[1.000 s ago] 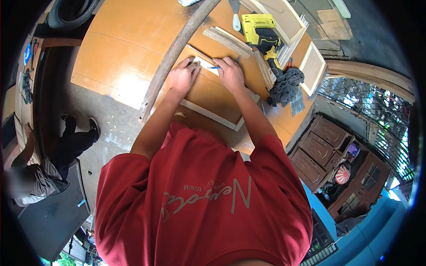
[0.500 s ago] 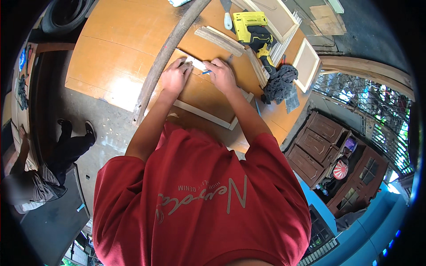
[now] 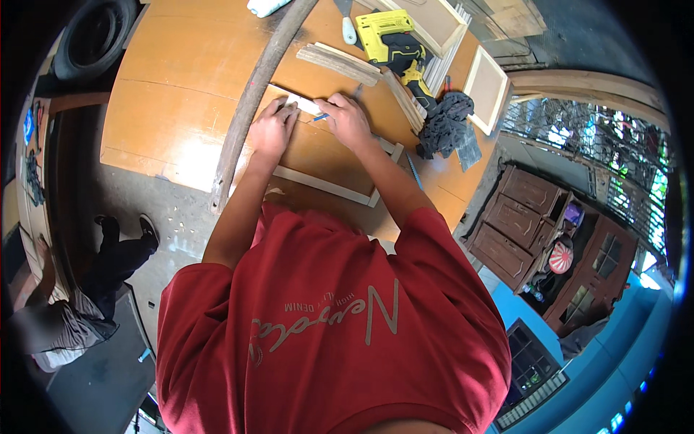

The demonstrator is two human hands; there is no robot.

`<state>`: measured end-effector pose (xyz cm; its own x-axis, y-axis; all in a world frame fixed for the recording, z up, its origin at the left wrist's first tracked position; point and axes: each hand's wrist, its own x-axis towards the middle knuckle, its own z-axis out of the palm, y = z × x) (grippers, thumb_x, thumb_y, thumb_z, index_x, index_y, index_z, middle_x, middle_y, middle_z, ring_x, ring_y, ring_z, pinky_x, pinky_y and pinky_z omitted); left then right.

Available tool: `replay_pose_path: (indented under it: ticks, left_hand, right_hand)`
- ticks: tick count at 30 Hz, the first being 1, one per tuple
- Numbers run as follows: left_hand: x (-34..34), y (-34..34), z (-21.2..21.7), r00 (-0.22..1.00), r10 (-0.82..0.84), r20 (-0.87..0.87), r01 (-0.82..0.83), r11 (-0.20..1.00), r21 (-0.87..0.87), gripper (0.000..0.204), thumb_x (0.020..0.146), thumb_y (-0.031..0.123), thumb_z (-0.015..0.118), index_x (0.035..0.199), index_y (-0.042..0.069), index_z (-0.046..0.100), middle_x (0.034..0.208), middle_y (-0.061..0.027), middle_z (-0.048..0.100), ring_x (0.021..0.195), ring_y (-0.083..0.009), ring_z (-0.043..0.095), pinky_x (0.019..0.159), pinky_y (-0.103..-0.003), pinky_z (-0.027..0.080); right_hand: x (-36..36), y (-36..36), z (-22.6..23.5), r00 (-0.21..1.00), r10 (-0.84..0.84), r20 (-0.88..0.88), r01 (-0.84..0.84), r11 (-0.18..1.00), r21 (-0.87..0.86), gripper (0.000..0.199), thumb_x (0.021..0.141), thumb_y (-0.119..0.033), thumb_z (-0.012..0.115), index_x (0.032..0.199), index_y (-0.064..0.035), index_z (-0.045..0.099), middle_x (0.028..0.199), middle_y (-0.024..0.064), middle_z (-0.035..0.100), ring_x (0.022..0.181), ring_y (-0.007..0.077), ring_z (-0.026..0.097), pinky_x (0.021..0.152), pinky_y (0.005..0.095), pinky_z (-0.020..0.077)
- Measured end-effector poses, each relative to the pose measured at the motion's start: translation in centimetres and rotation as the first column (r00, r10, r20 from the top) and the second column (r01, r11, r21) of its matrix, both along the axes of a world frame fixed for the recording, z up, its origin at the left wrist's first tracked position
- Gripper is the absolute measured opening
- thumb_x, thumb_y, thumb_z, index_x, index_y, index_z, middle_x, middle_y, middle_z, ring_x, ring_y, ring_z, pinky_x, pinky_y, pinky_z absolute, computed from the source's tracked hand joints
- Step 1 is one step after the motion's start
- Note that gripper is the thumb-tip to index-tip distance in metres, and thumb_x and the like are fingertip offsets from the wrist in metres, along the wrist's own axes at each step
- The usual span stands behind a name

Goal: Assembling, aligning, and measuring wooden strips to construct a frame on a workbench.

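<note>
Marking a wooden frame on the orange worktable

Left hand [image 3: 271, 130] flat, fingers together, pressing on the upper left corner of the wooden frame [image 3: 329, 189]; right hand [image 3: 348, 119] closed around a blue pencil [image 3: 322, 116], tip down on the top rail. Frame lying flat in the middle of the worktable [image 3: 159, 94], just ahead of the red-shirted torso. Judged: frame already assembled, marking under way at one corner, other corners apparently untouched. Count outward: one frame in hand, one long dark curved bar [image 3: 253, 94] touching it at left, one small bundle of loose strips [image 3: 340, 64], one yellow power tool [image 3: 394, 40], one dark rag [image 3: 444, 124], two more framed panels [image 3: 486, 87] at far edge. One other person's legs at lower left
</note>
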<state>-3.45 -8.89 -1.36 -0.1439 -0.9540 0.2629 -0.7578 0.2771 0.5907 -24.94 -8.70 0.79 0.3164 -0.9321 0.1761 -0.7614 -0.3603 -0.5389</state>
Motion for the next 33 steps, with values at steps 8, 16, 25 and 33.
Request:
replay_pose_path:
  ticks: [8,16,25,33]
  left_hand:
    - [-0.2,0.0,0.1,0.999,0.005,0.036,-0.007,0.999,0.054,0.018,0.091,0.028,0.077,0.101,0.014,0.083,0.115,-0.0002,0.074,0.088,-0.0239,0.075,0.074,-0.037,0.06]
    - [-0.3,0.0,0.3,0.999,0.004,0.038,-0.007,0.998,0.07,0.02,0.093,0.029,0.076,0.104,0.014,0.082,0.117,-0.0006,0.074,0.089,-0.0248,0.074,0.076,-0.037,0.06]
    - [0.1,0.2,0.6,0.999,-0.015,0.049,0.01,0.995,0.096,0.023,0.094,0.032,0.073,0.105,0.014,0.082,0.121,0.0001,0.073,0.092,-0.026,0.075,0.078,-0.039,0.061]
    - [-0.1,0.0,1.3,0.995,-0.034,0.099,0.021,0.991,0.131,0.025,0.095,0.036,0.071,0.105,0.015,0.082,0.124,0.0002,0.073,0.092,-0.029,0.075,0.079,-0.041,0.061]
  right_hand:
    - [0.1,0.4,-0.7,0.998,-0.047,-0.029,0.047,0.999,0.001,0.035,0.084,-0.003,0.067,0.115,-0.0126,0.077,0.095,0.0084,0.064,0.093,0.0294,0.066,0.085,0.0444,0.0548]
    - [-0.2,0.2,0.1,0.996,-0.086,-0.017,0.084,0.993,-0.085,0.036,0.083,0.001,0.068,0.115,-0.0109,0.076,0.095,0.0093,0.064,0.091,0.0311,0.065,0.084,0.0444,0.0544]
    - [-3.7,5.3,4.7,0.971,-0.224,0.088,0.233,0.967,-0.101,0.026,0.083,-0.004,0.067,0.107,-0.009,0.075,0.092,0.0087,0.063,0.091,0.0306,0.064,0.084,0.0443,0.0507]
    - [-10.0,19.7,1.4,0.784,-0.615,0.088,0.617,0.787,0.002,0.015,0.085,-0.006,0.067,0.099,-0.0049,0.074,0.093,0.0154,0.065,0.085,0.0378,0.065,0.075,0.0451,0.0536]
